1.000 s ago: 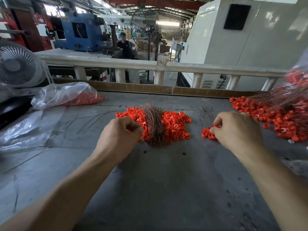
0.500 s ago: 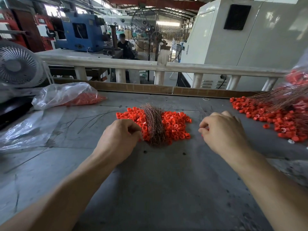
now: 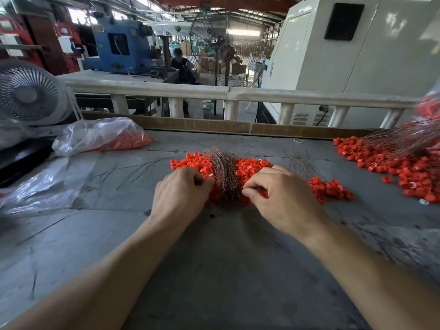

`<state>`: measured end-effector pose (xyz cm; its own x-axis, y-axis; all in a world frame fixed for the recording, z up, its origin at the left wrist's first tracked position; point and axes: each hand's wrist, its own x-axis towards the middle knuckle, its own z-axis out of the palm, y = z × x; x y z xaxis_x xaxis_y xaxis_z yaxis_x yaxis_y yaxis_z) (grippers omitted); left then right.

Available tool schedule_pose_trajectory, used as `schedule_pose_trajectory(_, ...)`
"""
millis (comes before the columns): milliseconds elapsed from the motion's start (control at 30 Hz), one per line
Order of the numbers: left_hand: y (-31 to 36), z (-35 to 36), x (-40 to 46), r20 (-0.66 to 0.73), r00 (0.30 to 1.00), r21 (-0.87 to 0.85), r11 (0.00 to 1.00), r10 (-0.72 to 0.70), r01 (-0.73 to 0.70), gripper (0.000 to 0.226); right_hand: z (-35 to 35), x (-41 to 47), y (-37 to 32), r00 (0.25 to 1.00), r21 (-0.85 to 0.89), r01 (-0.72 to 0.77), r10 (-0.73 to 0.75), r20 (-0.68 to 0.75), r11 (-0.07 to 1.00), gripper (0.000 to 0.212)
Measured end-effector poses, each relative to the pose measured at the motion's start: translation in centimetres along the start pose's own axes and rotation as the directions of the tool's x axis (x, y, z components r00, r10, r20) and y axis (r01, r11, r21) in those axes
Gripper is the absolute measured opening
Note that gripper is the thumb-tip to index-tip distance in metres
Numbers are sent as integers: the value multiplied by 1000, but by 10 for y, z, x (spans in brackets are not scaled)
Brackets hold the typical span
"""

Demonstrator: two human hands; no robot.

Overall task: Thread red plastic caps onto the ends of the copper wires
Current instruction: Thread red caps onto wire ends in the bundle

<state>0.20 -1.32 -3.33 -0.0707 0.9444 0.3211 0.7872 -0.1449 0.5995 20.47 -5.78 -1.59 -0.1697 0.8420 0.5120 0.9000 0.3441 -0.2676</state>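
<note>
Copper wires (image 3: 225, 177) bundled across a heap of red caps (image 3: 250, 166) at mid-bench (image 3: 214, 270).
Left hand (image 3: 178, 196) fingers curl at the bundle's left side; right hand (image 3: 283, 198) fingers pinch at caps just right of it.

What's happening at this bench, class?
A person sits at a grey table fitting red caps onto copper wires. The left hand and right hand both have curled fingers at the wire bundle lying on the cap pile. What each pinches is hidden. More caps lie to the right.
</note>
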Motion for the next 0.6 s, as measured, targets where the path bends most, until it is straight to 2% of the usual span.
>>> schedule_pose_trajectory(167,6,3,-1,-21,1000,-6,1000,5,-5,25,-1,0,-3,1000,7,3,-3,4,1000,13)
schedule_pose_trajectory(367,5,1,2,-23,997,-133,989,-72,68,24,-1,-1,-5,1000,56,10,-10,-2,998,11)
schedule_pose_trajectory(433,7,-3,2,-61,996,-205,977,-67,53,25,-1,-1,-4,999,159,-9,15,-38,987,7)
schedule_pose_trajectory(500,12,-6,-1,-73,997,-287,958,1,-22,24,-1,-1,-4,993,343,-72,99,-63,937,7)
schedule_pose_trajectory(533,15,-8,-4,-61,997,-329,941,56,-74,22,-1,-1,-4,986,450,-120,160,-50,885,7)
schedule_pose_trajectory(600,21,-10,-12,-7,982,-394,902,190,-177,18,-1,0,-6,961,668,-219,277,21,712,11)
